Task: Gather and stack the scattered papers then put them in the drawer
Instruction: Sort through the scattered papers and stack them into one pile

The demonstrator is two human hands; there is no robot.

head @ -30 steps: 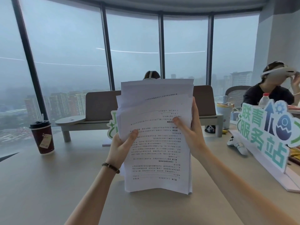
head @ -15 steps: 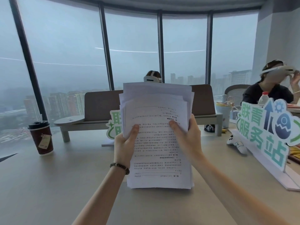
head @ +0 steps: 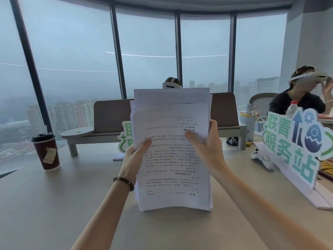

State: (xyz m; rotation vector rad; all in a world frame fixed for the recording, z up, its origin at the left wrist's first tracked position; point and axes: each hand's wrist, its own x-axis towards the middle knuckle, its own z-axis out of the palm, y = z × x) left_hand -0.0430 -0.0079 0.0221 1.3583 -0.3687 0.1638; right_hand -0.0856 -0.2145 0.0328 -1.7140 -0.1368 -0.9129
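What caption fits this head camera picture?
Both hands, left hand and right hand, hold a paper stack upright over the table.

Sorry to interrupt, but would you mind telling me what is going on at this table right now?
A person is holding a stack of papers upright over the table, the left hand gripping its left edge and the right hand its right edge. The sheets are gathered, but their top edges are uneven. The bottom edge sits at or just above the tabletop. No drawer is in view. A coffee cup stands off to the left.
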